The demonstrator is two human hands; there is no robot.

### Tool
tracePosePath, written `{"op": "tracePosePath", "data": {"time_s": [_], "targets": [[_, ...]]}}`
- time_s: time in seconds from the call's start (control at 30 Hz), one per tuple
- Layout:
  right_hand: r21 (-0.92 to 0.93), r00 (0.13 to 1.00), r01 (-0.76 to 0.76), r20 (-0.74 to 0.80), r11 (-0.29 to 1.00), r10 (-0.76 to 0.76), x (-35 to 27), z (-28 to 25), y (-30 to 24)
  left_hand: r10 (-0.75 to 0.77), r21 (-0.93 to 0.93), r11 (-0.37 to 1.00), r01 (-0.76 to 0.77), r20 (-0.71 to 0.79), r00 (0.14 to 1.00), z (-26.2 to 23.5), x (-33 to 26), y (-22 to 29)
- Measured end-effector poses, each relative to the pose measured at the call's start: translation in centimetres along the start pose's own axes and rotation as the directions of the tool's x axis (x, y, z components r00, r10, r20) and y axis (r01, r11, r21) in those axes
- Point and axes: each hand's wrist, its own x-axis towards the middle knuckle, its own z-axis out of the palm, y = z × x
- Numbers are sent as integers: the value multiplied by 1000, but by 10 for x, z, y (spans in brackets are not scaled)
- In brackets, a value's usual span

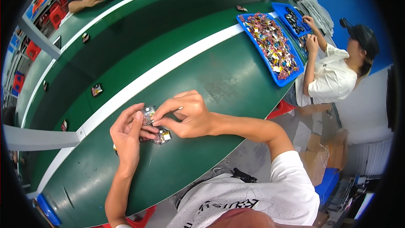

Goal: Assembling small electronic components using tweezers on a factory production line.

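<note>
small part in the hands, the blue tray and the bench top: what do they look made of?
Small part, pinched between left hand and right hand: looks like clear glossy plastic with a pale inset, going by the glints; too small to be sure. Blue tray: probably moulded plastic, uniform saturated colour, thin raised rim. Bench top: smooth green mat, slight sheen, likely rubber or vinyl.

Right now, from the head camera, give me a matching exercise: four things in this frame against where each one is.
Things:
1. small clear packet
2. big blue tray
3. white stripe
4. red stool

Places:
A. on the floor by the table's edge
B. pinched between both hands
C. running along the green table
D. far end, full of small parts

Pairs: 1-B, 2-D, 3-C, 4-A
</note>
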Motion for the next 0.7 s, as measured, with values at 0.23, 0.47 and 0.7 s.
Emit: {"op": "tracePosePath", "data": {"time_s": [0.23,0.47,0.7], "targets": [[-18,998,37,-58,999,-38,0,2,2,30,51,998,-33,67,997,-4,4,1],[-40,990,133,-34,990,-134,-5,8,8,13,35,999,-13,7,1000,-3,3,0],[-36,995,95,-22,995,-95,-2,4,4,22,-8,1000,-22,-18,1000,-2,2,3]]}}
